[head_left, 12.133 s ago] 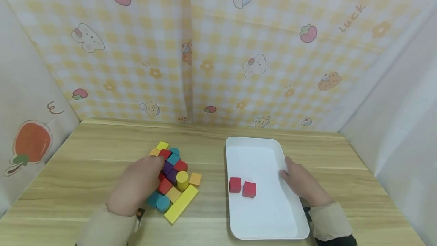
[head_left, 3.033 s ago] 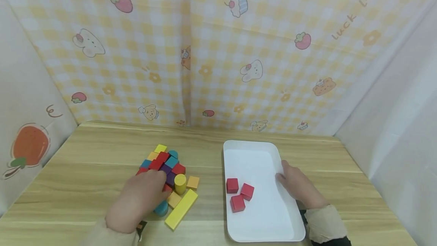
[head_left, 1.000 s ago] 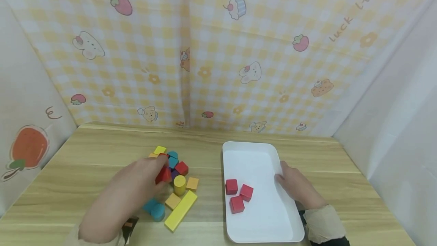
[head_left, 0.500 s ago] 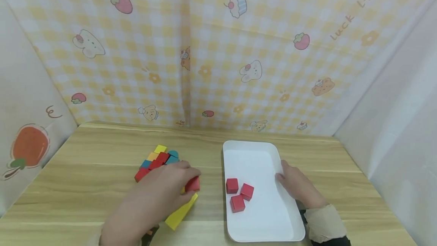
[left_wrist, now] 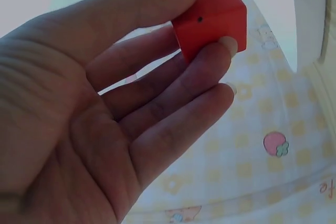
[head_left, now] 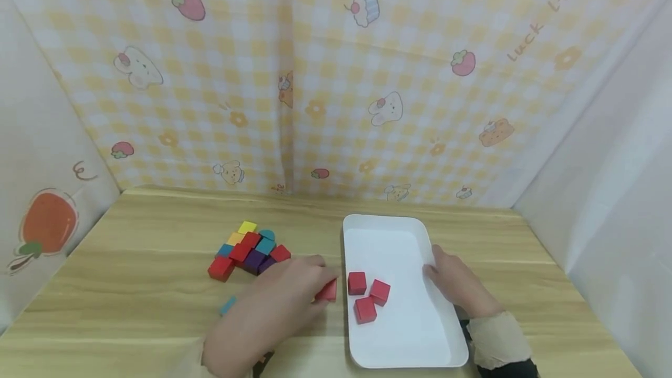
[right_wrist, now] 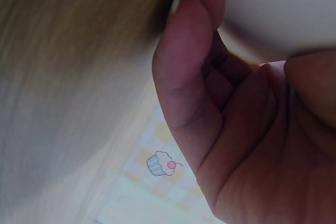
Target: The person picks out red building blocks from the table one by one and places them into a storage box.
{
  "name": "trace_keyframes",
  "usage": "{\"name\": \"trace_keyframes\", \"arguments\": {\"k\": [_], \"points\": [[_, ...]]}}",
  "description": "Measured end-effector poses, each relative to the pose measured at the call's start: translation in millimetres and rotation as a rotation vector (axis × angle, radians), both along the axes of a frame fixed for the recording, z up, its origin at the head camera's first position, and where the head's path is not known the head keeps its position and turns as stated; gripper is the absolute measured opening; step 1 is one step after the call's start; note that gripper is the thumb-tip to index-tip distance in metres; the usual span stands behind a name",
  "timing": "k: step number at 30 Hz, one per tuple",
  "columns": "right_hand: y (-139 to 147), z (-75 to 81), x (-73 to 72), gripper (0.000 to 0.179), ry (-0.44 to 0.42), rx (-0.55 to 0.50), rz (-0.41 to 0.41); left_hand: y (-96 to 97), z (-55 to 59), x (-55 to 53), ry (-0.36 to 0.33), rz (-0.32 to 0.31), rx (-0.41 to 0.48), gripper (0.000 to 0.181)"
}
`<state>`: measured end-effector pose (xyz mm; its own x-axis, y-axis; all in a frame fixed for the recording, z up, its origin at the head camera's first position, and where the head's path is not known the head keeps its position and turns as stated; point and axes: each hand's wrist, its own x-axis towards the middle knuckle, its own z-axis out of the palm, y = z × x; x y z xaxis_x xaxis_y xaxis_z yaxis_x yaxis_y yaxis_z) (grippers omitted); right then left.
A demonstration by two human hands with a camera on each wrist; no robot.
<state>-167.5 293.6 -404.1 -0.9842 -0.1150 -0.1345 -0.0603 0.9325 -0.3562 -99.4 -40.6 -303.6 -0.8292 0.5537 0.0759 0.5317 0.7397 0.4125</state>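
My left hand [head_left: 278,308] pinches a red cube [head_left: 326,290] between thumb and fingertips, just left of the white tray's near wall. In the left wrist view the red cube [left_wrist: 212,17] shows a small dark dot on one face, and the last finger lies clear of it. With its thumb over the rim, my right hand [head_left: 462,282] grips the right side of the white tray [head_left: 415,337]. In the right wrist view its curled fingers [right_wrist: 184,51] lie by the tray's blurred white underside or wall [right_wrist: 283,14]. Inside the tray sit three red cubes [head_left: 365,310], toward its left side.
Left of the tray lies a cluster of blocks: red [head_left: 221,268], purple [head_left: 255,261], teal [head_left: 265,246], orange [head_left: 235,239] and yellow [head_left: 248,227]. A blue block [head_left: 228,305] peeks out beside my left hand, which hides other blocks. A patterned cloth [head_left: 336,92] closes off the back.
The tray's red cubes went from two to three. Since then my left hand has lifted another red cube from the pile and carried it right, near the tray. My right hand stays put.
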Motion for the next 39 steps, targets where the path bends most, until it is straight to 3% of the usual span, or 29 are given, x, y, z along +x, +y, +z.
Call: {"name": "trace_keyframes", "arguments": {"k": [2, 5, 14, 18, 27, 39], "points": [[0, 0.7, -0.4, 0.052, 0.009, 0.001, 0.004, 6.2, -0.1, -2.9, -0.010, 0.009, -0.019, 0.006], [-1, 1.5, -1.1, 0.051, 0.008, -0.003, 0.010, 16.8, -1.2, -7.9, -0.022, 0.023, -0.061, 0.024], [1, 0.2, -0.9, 0.052, 0.011, -0.001, 0.019, 46.3, -13.8, -23.3, 0.055, 0.024, -0.083, 0.012], [2, -1.4, -0.3, 0.051, 0.012, 0.012, 0.021, 56.6, -21.4, -31.5, 0.049, 0.015, -0.080, 0.013], [0, -0.5, -2.0, 0.048, 0.030, 0.025, 0.014, 74.0, -34.9, -56.5, -0.003, 0.036, -0.033, 0.009], [1, -1.9, -1.3, 0.049, 0.027, 0.036, 0.008, 79.4, -56.6, -71.1, -0.064, 0.036, -0.052, 0.014]]}}
